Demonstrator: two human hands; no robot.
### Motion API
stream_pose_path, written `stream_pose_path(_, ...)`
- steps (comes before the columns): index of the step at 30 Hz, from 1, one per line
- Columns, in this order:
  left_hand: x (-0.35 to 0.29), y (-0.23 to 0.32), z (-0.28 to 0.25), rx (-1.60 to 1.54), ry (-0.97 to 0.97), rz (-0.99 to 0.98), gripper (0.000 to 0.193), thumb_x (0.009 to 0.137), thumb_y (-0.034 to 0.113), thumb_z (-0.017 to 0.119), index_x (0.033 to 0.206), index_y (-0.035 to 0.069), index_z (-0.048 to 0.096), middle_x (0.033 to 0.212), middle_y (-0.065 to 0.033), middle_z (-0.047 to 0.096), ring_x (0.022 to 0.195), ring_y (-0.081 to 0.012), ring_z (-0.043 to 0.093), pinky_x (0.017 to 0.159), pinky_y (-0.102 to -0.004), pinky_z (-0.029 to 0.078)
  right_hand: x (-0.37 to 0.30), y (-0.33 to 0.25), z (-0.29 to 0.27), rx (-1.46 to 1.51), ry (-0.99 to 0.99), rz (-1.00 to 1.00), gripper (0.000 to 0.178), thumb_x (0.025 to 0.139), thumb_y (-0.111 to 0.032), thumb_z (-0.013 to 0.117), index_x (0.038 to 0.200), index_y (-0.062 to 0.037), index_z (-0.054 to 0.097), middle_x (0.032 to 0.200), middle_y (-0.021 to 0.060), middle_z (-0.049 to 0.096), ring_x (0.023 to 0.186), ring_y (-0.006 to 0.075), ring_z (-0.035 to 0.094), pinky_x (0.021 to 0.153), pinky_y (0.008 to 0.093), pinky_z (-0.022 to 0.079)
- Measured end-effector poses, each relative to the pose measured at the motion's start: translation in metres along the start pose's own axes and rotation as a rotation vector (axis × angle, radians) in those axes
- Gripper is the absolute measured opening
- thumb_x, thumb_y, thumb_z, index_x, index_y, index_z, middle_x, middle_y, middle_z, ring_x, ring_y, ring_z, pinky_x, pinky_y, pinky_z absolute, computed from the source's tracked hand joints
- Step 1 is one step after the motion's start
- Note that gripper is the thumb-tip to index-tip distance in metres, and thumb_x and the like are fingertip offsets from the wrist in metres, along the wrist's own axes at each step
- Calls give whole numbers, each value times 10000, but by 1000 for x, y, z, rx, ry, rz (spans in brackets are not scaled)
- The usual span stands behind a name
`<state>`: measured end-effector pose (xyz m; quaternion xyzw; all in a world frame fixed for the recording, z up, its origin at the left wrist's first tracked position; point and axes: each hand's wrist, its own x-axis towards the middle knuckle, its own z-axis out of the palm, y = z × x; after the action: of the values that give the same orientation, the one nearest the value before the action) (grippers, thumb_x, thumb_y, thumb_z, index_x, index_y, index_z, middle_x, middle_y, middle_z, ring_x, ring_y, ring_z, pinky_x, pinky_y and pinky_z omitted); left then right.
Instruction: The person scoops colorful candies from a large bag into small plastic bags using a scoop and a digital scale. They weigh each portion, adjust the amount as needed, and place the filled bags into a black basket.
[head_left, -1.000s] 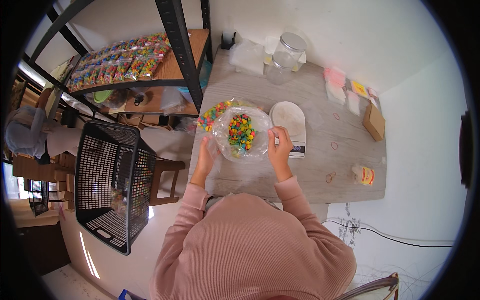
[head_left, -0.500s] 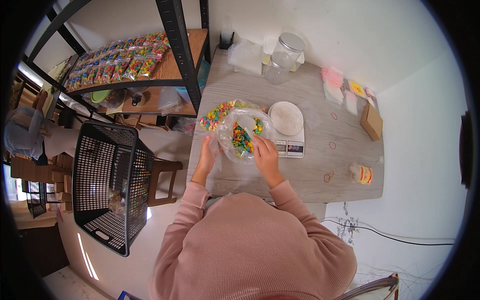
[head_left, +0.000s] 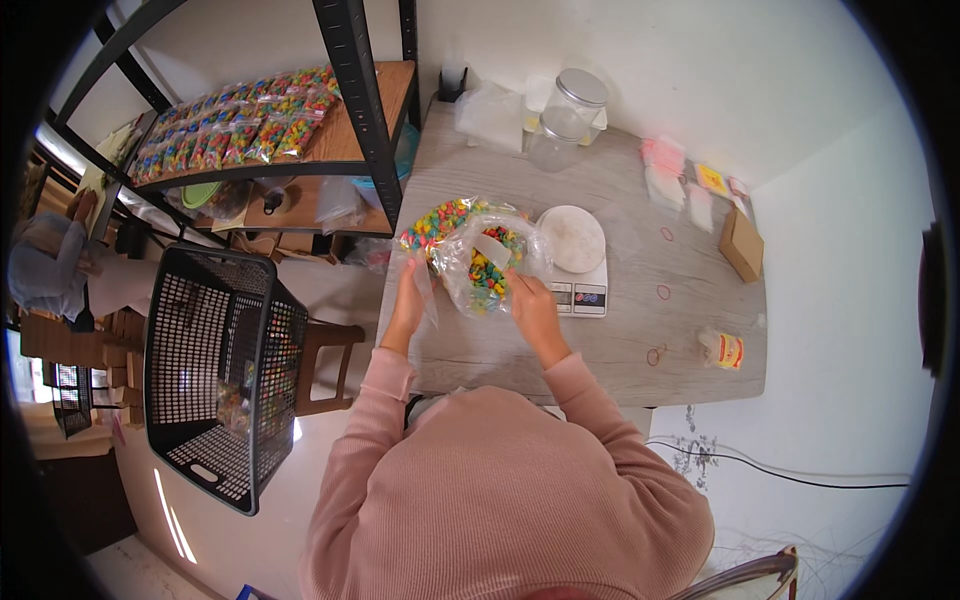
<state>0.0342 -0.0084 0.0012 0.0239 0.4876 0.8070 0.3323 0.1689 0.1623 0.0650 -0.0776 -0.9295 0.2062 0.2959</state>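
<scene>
On the table lies a large clear plastic bag (head_left: 458, 270), its mouth wide and facing me, with many small red, yellow, green and blue pieces (head_left: 487, 278) inside. A pale scoop (head_left: 491, 249) reaches in among these pieces. My right hand (head_left: 536, 312) is closed round the scoop's handle at the bag's near right edge. Left of the bag, my left hand (head_left: 404, 304) pinches a small clear plastic bag (head_left: 427, 300), held upright beside the large one. More coloured pieces (head_left: 437, 226) show through the large bag's far left part.
A white kitchen scale (head_left: 572, 240) stands right of the bag. Clear jars (head_left: 570, 115) and folded plastic bags (head_left: 490, 115) are at the back. Rubber bands (head_left: 663, 292) and a brown box (head_left: 741, 245) lie at right. A black basket (head_left: 210, 370) and shelf of filled bags (head_left: 240, 125) stand left.
My right hand has shifted slightly right and nearer me, and the scoop has changed its tilt among the pieces. My left hand has moved slightly left with the small bag.
</scene>
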Motion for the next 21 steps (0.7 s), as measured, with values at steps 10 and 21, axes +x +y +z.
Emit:
stream_pose_path(10, -10, -18, 4, -105, 25, -25, 544, 854, 554, 389, 1203, 137, 395, 1333, -44, 356, 1274, -206, 262, 992, -488, 215, -4, 8, 3, 29, 10, 43, 278, 732, 23, 520, 998, 7, 596, 878, 152, 626, 771, 294, 594, 670, 376, 483)
stream_pose_path(21, -10, -12, 6, -281, -74, -39, 488, 870, 529, 389, 1096, 103, 466, 1235, -57, 422, 1183, -218, 358, 966, -421, 292, -27, -3, 23, 427, -3, 415, 180, 834, -63, 573, 994, -18, 641, 745, 111, 639, 529, 111, 526, 505, 232, 425)
